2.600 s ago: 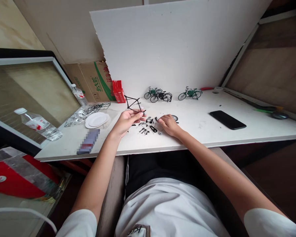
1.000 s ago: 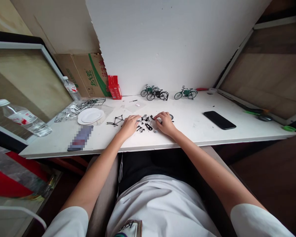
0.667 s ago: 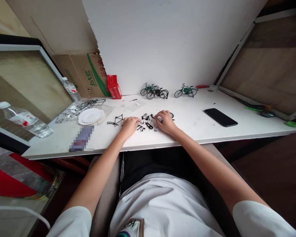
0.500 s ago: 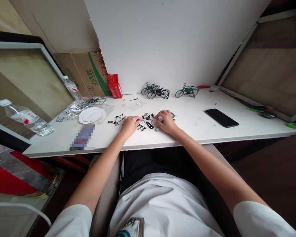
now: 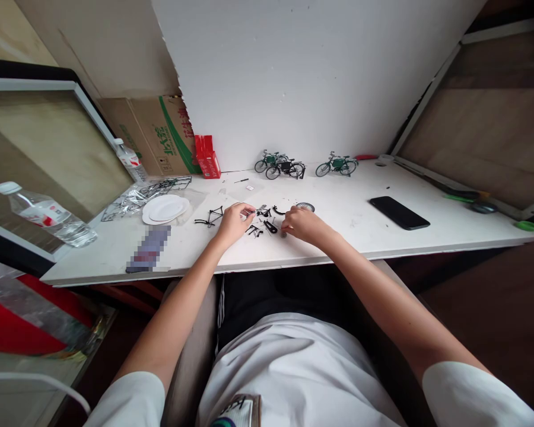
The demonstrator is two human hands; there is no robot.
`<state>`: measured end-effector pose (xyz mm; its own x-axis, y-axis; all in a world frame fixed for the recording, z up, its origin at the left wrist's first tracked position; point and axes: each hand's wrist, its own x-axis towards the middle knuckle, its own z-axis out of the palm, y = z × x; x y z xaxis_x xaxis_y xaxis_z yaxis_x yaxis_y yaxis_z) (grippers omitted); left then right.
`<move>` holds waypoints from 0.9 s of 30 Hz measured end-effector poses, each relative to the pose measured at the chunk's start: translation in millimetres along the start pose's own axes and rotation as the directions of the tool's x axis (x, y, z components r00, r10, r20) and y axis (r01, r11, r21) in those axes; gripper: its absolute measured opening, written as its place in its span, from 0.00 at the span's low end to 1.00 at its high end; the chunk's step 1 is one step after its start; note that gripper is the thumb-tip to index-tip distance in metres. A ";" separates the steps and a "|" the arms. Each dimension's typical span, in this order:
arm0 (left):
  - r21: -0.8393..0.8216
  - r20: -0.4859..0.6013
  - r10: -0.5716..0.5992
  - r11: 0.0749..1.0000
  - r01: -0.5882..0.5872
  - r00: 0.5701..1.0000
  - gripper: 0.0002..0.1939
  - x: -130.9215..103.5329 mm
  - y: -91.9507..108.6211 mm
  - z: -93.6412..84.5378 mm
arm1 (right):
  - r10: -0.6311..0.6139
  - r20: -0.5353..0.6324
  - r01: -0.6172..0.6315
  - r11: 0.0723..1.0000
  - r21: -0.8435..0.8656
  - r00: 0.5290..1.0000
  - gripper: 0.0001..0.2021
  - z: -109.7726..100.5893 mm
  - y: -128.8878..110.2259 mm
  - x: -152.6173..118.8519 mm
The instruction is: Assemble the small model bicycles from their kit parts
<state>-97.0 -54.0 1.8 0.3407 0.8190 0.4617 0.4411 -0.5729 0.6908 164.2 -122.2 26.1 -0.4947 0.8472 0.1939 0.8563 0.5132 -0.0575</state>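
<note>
White table [image 5: 338, 248]; pile of small parts [image 5: 264, 212], black and silver, lying loose between the person's two hands. All positions taken from this pile.

Left hand [image 5: 235, 224]: at the pile's left edge, fingers bent, thumb drawn in toward the index finger. Whether anything is pinched there I cannot tell (the tips are too small to read).

Right hand [image 5: 309, 227]: just right of the pile, fingers curled and tips pointing down toward the tabletop. A small silver piece [image 5: 283, 234] shows right under those tips; held or merely touched, cannot tell.

Black bicycle frame [image 5: 210, 216]: lies on the table left of the pile, beyond the left hand, gripped by neither hand. Oblong black part [image 5: 270, 228]: on the pile's near side. Curved black part [image 5: 277, 210]: at its right edge. Loose wheel [image 5: 305, 207]: flat, farther right of the pile, partly behind the right hand.

Beyond the pile, three model bicycles stand upright: a green one [image 5: 267, 160] overlapped by a black one [image 5: 286, 170], and another green one [image 5: 337, 164] off to the right.

Well right of the pile, a black phone [image 5: 399, 212]; well left, white plates [image 5: 165, 209] (stacked, slightly offset).
</note>
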 end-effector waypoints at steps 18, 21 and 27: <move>0.011 0.007 0.103 0.995 -0.103 0.995 0.10 -9.8 56.6 -6.0 | 0.189 0.102 -0.153 0.945 -0.288 0.977 0.17 -11.0 -37.7 3.1; -0.015 0.008 0.085 0.996 -0.085 0.996 0.12 -11.5 62.0 -6.0 | 0.221 0.136 -0.173 0.939 -0.298 0.966 0.17 -15.5 -39.4 2.0; -0.045 0.023 0.038 0.998 -0.036 0.999 0.13 -11.6 64.1 -6.0 | 0.274 0.195 -0.211 0.934 -0.290 0.942 0.15 -23.0 -39.1 0.5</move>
<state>-77.6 -100.0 44.1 0.3757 0.7960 0.4746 0.3906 -0.6004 0.6978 133.9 -145.0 51.0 -0.2606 0.9651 -0.0244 0.9468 0.2604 0.1889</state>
